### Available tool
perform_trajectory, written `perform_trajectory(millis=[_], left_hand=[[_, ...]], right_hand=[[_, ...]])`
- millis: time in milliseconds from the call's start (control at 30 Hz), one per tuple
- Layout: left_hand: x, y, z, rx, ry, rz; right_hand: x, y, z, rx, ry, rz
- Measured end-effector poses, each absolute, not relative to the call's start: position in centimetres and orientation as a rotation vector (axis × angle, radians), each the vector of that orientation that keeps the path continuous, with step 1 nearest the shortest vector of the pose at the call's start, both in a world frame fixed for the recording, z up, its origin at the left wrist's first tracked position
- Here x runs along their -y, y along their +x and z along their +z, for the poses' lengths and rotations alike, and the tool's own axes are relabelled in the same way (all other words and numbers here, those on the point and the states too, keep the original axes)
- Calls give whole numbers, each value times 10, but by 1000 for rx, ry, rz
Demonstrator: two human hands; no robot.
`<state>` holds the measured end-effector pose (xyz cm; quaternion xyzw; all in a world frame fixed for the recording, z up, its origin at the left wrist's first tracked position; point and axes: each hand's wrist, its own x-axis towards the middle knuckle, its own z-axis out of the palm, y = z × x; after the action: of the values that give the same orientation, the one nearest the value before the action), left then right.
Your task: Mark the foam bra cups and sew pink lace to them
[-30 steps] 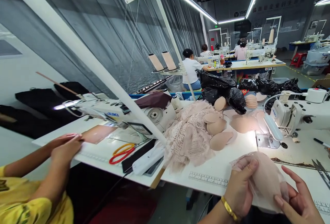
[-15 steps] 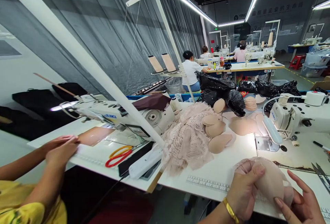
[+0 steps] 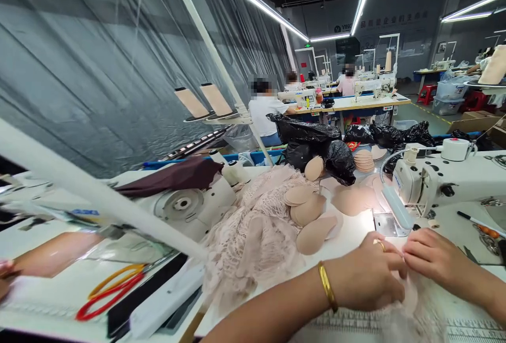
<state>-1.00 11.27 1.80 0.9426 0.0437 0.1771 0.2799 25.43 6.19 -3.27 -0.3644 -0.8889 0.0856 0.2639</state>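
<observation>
My left hand, with a gold bangle and a ring, is closed on a beige bra cup piece with sheer fabric hanging below it. My right hand pinches the same piece from the other side, and the fingertips of both hands nearly meet. Much of the piece is hidden under the fingers. Both hands are just in front of the lit needle plate of a white sewing machine. Left of them lie loose beige cup pads and a heap of beige lace fabric.
Black plastic bags and a stack of pads stand behind. On the left are a second sewing machine, red-and-yellow-handled scissors and a slanting white pole. A co-worker's hand shows at the left edge. A pen lies right.
The view has swung right. My hands have come together on the bra cup piece and turned over, backs up, nearer the needle plate. The co-worker at left has mostly left the picture.
</observation>
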Motion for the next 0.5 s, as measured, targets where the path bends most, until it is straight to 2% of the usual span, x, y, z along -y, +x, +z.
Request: perform_trajectory(millis=[267,500], left_hand=[[-138,9,5,-358,2729,11],[-122,14,2,-512,2664,78]], right_hand=[[-81,268,-38,2403,-1073,214],[-77,272,-45,2427,-1235,-43]])
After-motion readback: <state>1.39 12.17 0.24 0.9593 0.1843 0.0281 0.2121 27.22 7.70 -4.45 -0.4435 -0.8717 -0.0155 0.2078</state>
